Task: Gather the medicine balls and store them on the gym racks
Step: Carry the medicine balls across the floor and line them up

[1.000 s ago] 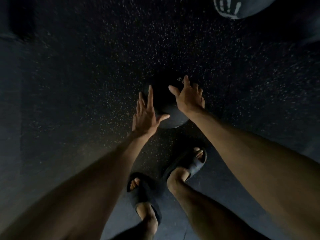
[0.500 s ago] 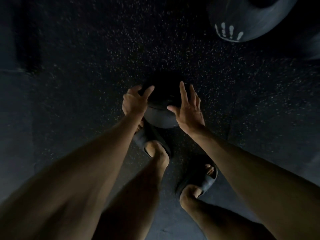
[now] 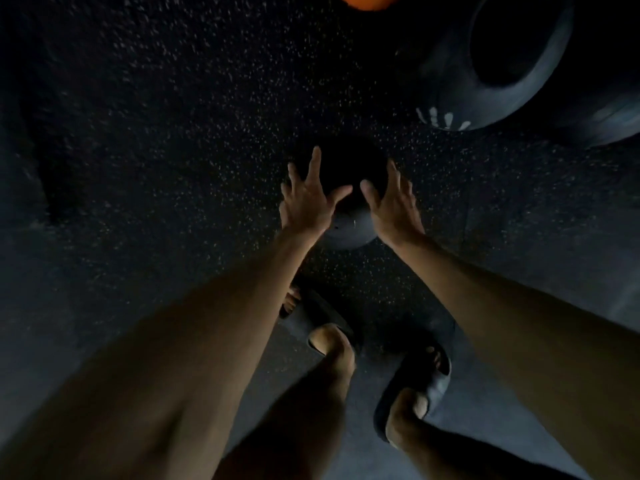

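Speckled rubber floor [image 3: 166,174] fills the view, very dim. Top right: big dark round object [image 3: 540,98] w/ a deep hollow, contents too dark to tell; white handprint mark [image 3: 441,118] on its near wall. Black medicine ball [image 3: 349,233] sits on the floor at centre, well apart from that object. Left hand [image 3: 308,202] & right hand [image 3: 393,207] flank the ball's top, fingers spread and straight, thumbs pointing inward; can't tell if they touch it. Below: feet in dark slides [image 3: 415,386]. Orange ball [image 3: 369,1] cut off at top edge.
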